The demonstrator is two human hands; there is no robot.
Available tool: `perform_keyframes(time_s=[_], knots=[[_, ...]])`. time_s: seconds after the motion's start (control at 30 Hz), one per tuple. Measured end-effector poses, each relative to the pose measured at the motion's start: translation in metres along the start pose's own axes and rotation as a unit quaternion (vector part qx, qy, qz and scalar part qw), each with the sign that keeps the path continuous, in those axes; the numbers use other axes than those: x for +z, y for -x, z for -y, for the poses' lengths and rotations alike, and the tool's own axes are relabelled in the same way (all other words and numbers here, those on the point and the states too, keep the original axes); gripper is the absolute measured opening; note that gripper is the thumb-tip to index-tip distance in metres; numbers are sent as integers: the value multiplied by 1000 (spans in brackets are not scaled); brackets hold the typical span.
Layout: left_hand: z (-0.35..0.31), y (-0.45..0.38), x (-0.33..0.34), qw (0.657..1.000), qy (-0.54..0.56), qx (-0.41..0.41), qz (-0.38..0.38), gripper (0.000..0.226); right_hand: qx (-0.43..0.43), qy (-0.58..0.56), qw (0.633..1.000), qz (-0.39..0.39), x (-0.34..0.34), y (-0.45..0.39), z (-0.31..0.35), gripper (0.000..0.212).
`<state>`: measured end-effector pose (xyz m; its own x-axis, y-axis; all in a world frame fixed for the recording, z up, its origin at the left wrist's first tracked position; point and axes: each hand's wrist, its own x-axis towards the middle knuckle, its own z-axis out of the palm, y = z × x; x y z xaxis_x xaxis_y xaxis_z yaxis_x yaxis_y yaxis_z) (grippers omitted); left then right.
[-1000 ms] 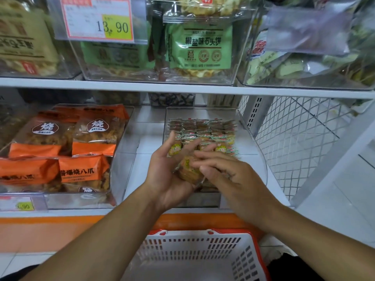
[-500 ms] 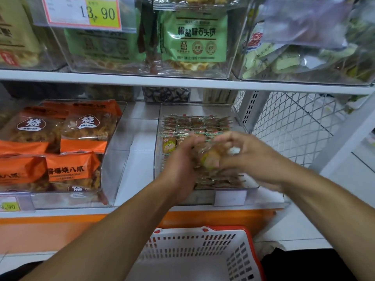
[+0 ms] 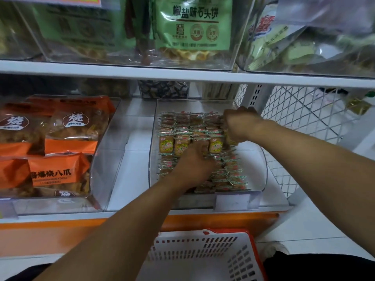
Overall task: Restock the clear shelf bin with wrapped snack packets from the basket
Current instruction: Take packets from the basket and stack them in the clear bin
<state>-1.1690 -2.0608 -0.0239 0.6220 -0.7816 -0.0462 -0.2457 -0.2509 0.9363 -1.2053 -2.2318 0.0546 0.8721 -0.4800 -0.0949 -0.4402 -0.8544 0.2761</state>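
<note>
A clear shelf bin [image 3: 256,180] sits on the lower shelf and holds rows of small wrapped snack packets [image 3: 182,148]. My left hand [image 3: 193,164] is down in the middle of the bin, its fingers curled on packets in a standing row. My right hand [image 3: 241,125] is at the bin's far right, curled in a fist over a packet beside the rear rows. The fingertips of both hands are hidden among the packets. The white basket [image 3: 203,252] with a red rim stands below the shelf, and the part of it that shows holds nothing.
A clear bin of orange snack bags [image 3: 69,128] stands to the left on the same shelf. The upper shelf edge [image 3: 182,75] overhangs, with bins of green bags [image 3: 194,25] on it. A white wire mesh panel [image 3: 304,122] closes the right side.
Both hands were together in front of the bin with packets between them. They have parted and gone into the bin, the left to the middle, the right to the far right.
</note>
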Motion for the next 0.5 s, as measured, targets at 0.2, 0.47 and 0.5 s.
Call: perform_keyframes(time_s=[0.2,0.47,0.5], knots=[[7,-3,0,1000,-4,-2,5,46,-30,56,998,-29,10,-10,-2,33],[10,-2,-2,1000,8,-20,13,62,-94,68,989,-91,15,-2,-5,19],[9,0,-3,1000,7,-23,10,62,-91,69,987,-110,17,1,-3,19]])
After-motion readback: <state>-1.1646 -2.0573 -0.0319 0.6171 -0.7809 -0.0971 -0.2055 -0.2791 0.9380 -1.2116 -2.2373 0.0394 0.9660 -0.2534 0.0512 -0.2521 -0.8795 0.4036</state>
